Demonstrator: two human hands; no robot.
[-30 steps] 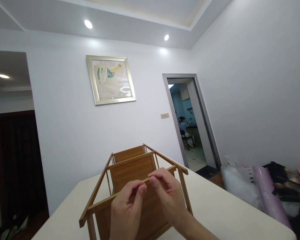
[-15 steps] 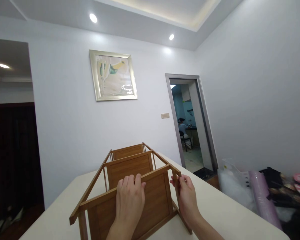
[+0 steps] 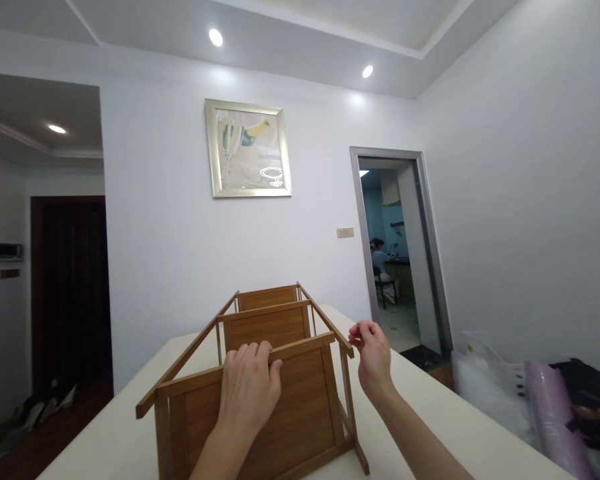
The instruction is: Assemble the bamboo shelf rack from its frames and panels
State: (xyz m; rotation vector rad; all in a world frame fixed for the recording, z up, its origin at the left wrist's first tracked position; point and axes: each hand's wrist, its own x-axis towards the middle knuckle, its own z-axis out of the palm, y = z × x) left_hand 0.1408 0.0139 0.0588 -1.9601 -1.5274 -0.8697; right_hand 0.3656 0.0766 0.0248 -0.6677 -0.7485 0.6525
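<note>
A brown wooden shelf rack (image 3: pixel 300 393) lies on its side on a cream-white table (image 3: pixel 405 400), its panels upright one behind another between long side rails. My left hand (image 3: pixel 250 383) is closed over the upper edge of the nearest panel, fingers on the far side and thumb towards me. Just right of the rack's near right corner, my right hand (image 3: pixel 373 357) is raised, apart from the wood. Its fingers are curled with thumb and fingertips together; whatever may be between them is too small to make out.
A pink-purple roll (image 3: pixel 555 413) and clear plastic wrapping (image 3: pixel 493 390) are piled right of the table. Beyond a doorway (image 3: pixel 397 267), a person (image 3: pixel 380 257) sits in another room. A framed picture (image 3: pixel 249 150) hangs on the wall ahead.
My right hand has let go of the rack's near right leg and risen slightly away from it. My left hand stays on the panel edge. The view has swung left.
</note>
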